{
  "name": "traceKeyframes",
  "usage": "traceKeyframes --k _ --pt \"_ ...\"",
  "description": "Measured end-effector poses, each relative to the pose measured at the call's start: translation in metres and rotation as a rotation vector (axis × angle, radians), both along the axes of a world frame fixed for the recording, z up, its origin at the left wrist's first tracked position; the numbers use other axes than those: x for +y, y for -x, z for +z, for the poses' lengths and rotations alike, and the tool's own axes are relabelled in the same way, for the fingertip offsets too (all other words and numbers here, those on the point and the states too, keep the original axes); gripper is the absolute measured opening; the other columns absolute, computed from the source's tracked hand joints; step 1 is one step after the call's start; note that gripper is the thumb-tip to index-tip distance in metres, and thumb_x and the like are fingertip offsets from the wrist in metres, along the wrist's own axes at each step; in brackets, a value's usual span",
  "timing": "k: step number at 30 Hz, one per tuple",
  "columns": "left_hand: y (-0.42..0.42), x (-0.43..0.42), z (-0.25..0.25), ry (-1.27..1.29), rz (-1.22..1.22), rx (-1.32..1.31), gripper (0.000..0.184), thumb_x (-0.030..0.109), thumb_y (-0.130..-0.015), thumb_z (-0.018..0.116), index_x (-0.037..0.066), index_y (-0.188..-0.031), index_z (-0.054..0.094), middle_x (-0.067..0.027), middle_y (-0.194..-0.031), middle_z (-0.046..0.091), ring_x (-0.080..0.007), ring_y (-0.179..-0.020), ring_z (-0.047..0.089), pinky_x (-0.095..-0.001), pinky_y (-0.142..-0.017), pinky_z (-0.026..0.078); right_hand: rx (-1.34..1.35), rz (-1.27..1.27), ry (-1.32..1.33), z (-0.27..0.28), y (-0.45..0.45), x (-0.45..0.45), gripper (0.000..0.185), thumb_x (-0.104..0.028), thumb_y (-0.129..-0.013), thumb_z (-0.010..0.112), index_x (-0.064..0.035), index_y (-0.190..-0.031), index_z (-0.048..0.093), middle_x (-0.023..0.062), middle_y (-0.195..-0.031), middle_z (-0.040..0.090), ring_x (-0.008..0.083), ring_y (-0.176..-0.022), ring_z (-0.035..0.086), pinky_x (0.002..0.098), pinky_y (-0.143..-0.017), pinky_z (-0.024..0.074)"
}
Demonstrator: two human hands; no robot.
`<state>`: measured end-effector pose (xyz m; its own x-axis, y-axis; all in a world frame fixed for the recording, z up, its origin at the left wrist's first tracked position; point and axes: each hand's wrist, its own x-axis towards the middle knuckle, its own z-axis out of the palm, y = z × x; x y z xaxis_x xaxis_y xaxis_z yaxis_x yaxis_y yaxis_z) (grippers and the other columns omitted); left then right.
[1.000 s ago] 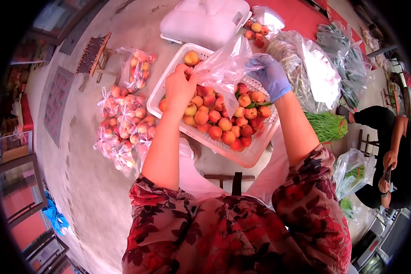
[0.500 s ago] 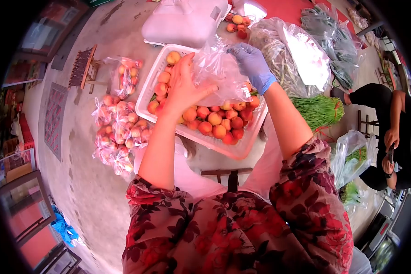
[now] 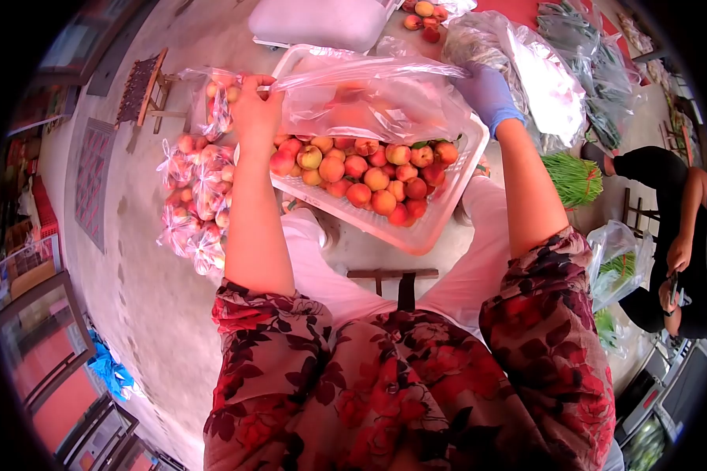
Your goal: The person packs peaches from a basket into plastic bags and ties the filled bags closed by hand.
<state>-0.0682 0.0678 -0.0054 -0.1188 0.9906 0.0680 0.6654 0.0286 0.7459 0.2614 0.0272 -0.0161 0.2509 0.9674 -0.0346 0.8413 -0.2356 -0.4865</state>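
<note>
A clear plastic bag (image 3: 369, 102) is stretched between my hands, over the back part of a white plastic basket (image 3: 424, 242). My bare left hand (image 3: 258, 110) pinches the bag's left end. At its right end my right hand (image 3: 483, 93), in a blue-violet glove, grips the bag; its fingertips are partly hidden. Below the bag, many loose peaches (image 3: 377, 179) lie in the basket, with a few green leaves among them. Through the film more peaches show faintly. The bag looks wide and flat, with nothing I can make out inside it.
Knotted bags of peaches (image 3: 196, 196) sit on the floor at left, near a small folding stool (image 3: 143, 86). A pale container (image 3: 322, 22) stands behind the basket. On the right are bagged vegetables (image 3: 518, 71), green stalks (image 3: 575, 179) and a seated person in black (image 3: 668, 228).
My hands have moved apart, the left one further left. The bag, bunched between them before, is now pulled out wide. The view has shifted a little.
</note>
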Motion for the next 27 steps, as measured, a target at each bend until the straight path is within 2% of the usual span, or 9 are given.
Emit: traceKeyframes --k 2,5,8,11,14,17,20,23,27 --pt "-0.004 0.0 -0.004 0.288 0.009 -0.471 0.018 -0.001 -0.079 0.046 0.003 -0.094 0.055 -0.0115 -0.082 0.058 -0.0209 -0.079 0.058 -0.0339 -0.071 0.047 0.227 -0.062 -0.019 -0.003 0.008 0.0 0.039 -0.033 -0.079 0.057 -0.0001 -0.099 0.06 0.0152 -0.088 0.064 0.0304 -0.085 0.06 0.0359 -0.075 0.0464" --pt "-0.01 -0.003 -0.004 0.419 -0.022 -1.091 0.018 -0.003 -0.079 0.043 0.0 -0.094 0.053 -0.0116 -0.084 0.057 -0.0171 -0.08 0.056 -0.0323 -0.069 0.047 0.686 0.046 0.088 -0.012 0.018 0.007 0.043 -0.035 -0.078 0.061 0.003 -0.099 0.059 0.0146 -0.087 0.064 0.028 -0.082 0.061 0.0334 -0.074 0.0459" --pt "-0.012 -0.002 -0.005 0.396 0.02 -1.212 0.02 -0.003 -0.078 0.044 0.0 -0.097 0.052 -0.0113 -0.088 0.056 -0.0189 -0.077 0.056 -0.0315 -0.069 0.047 0.651 -0.015 0.166 -0.005 0.039 0.005 0.043 -0.034 -0.078 0.061 0.0029 -0.1 0.059 0.0139 -0.086 0.064 0.0247 -0.079 0.06 0.0313 -0.073 0.0455" --pt "-0.018 -0.007 0.009 0.342 0.166 -1.204 0.028 -0.002 -0.077 0.045 0.0 -0.105 0.047 -0.0117 -0.094 0.055 -0.02 -0.08 0.055 -0.0314 -0.071 0.046 0.556 0.044 -0.009 -0.019 0.045 0.009 0.041 -0.03 -0.078 0.062 0.0028 -0.101 0.059 0.0134 -0.086 0.064 0.0213 -0.079 0.06 0.0299 -0.072 0.0454" --pt "-0.018 -0.011 0.027 0.354 0.128 -1.159 0.036 0.001 -0.075 0.047 0.002 -0.111 0.043 -0.0115 -0.099 0.053 -0.022 -0.083 0.054 -0.0321 -0.075 0.045 0.458 0.031 -0.048 -0.011 0.05 0.014 0.038 -0.028 -0.078 0.062 0.0018 -0.102 0.059 0.0134 -0.088 0.064 0.0193 -0.08 0.06 0.0289 -0.073 0.0452" --pt "-0.02 -0.016 0.027 0.292 -0.111 -0.817 0.039 0.003 -0.073 0.049 0.003 -0.111 0.043 -0.0134 -0.099 0.054 -0.0244 -0.086 0.055 -0.0336 -0.078 0.044 0.582 -0.024 -0.18 -0.026 0.048 0.022 0.041 -0.028 -0.078 0.062 0.003 -0.103 0.058 0.0139 -0.091 0.064 0.0189 -0.081 0.06 0.0292 -0.074 0.0451" --pt "-0.013 -0.018 0.006 -0.18 -0.204 -0.064 0.04 0.004 -0.072 0.053 0.002 -0.11 0.042 -0.0179 -0.1 0.055 -0.0305 -0.09 0.056 -0.0359 -0.08 0.043 0.718 -0.074 -0.209 -0.03 0.05 0.026 0.043 -0.029 -0.078 0.062 0.0025 -0.106 0.057 0.0129 -0.094 0.064 0.0186 -0.083 0.06 0.0294 -0.074 0.0451" --pt "-0.002 -0.014 -0.002 -0.212 -0.102 0.07 0.04 0.005 -0.071 0.056 -0.001 -0.108 0.043 -0.023 -0.101 0.054 -0.0341 -0.095 0.055 -0.0368 -0.081 0.043 0.82 -0.005 -0.139 -0.003 0.061 0.016 0.05 -0.031 -0.078 0.063 0.0037 -0.113 0.053 0.0136 -0.095 0.063 0.0195 -0.086 0.059 0.0298 -0.075 0.0451" --pt "0.025 0.001 -0.028 -0.103 -0.011 -0.062 0.036 0.006 -0.072 0.055 -0.001 -0.106 0.046 -0.0243 -0.1 0.056 -0.0354 -0.093 0.056 -0.0377 -0.08 0.043 0.513 0.145 -0.348 0.01 0.057 0.012 0.048 -0.028 -0.079 0.064 0.0047 -0.111 0.051 0.0115 -0.093 0.06 0.0161 -0.087 0.057 0.0266 -0.077 0.0446"
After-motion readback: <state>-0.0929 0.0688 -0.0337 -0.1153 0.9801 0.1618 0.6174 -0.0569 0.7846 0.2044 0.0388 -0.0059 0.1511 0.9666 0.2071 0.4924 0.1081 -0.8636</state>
